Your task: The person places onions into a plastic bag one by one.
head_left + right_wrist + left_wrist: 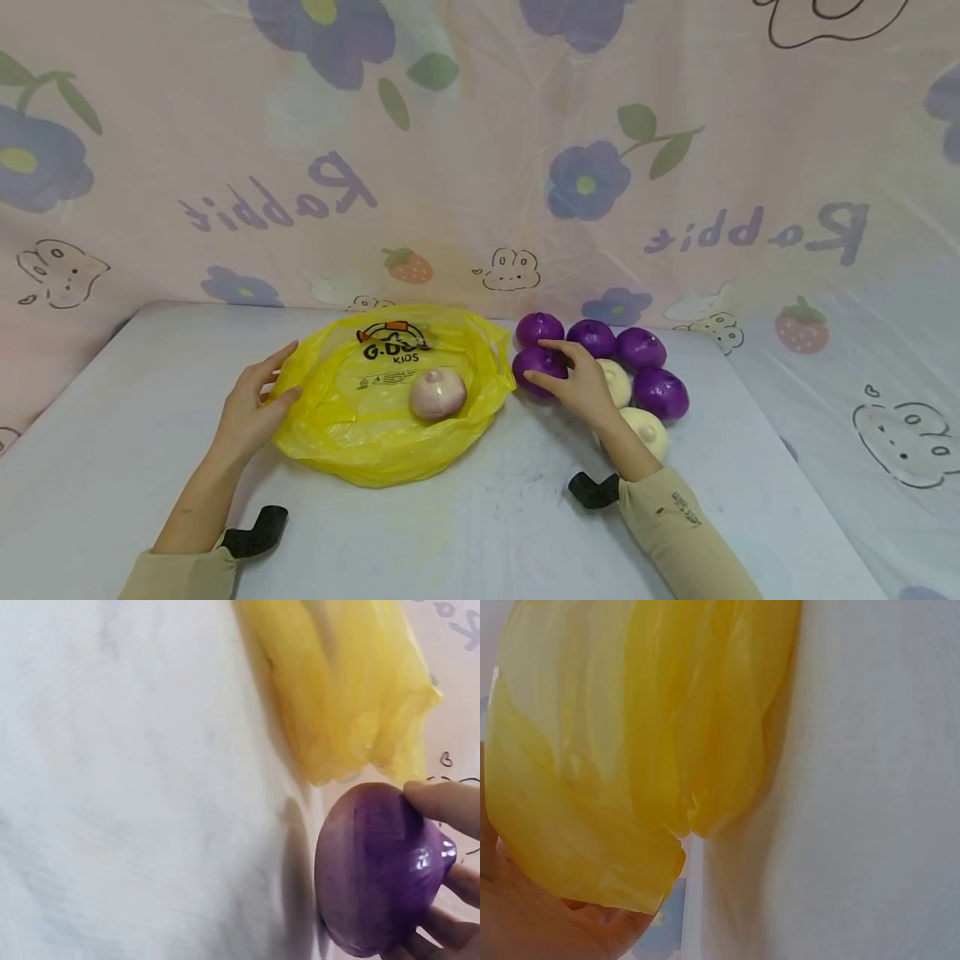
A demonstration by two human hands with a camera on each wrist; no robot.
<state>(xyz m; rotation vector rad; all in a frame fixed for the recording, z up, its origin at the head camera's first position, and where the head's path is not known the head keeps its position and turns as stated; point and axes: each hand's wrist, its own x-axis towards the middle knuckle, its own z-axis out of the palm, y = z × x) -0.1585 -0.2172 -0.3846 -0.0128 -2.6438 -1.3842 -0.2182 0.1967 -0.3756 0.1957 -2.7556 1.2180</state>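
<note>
A yellow plastic bag (382, 462) lies with its mouth spread toward me, dark print showing on its inside. One pale pinkish onion (437, 396) sits within it, toward the right. My left hand (249, 412) holds the bag's left rim between thumb and fingers; the bag film covers part of that hand in the left wrist view. To the right of the bag, my right hand (588, 385) grips a shiny purple onion (375, 870), with thumb and fingers spread around its sides. The onion is close over the table in the right wrist view.
Several more purple onions (661, 394) are clustered on the right, beyond and beside my right hand. Two white onions (648, 432) lie among them, partly behind the hand and forearm. The white table (465, 533) meets a printed cloth backdrop (465, 167) at its far edge.
</note>
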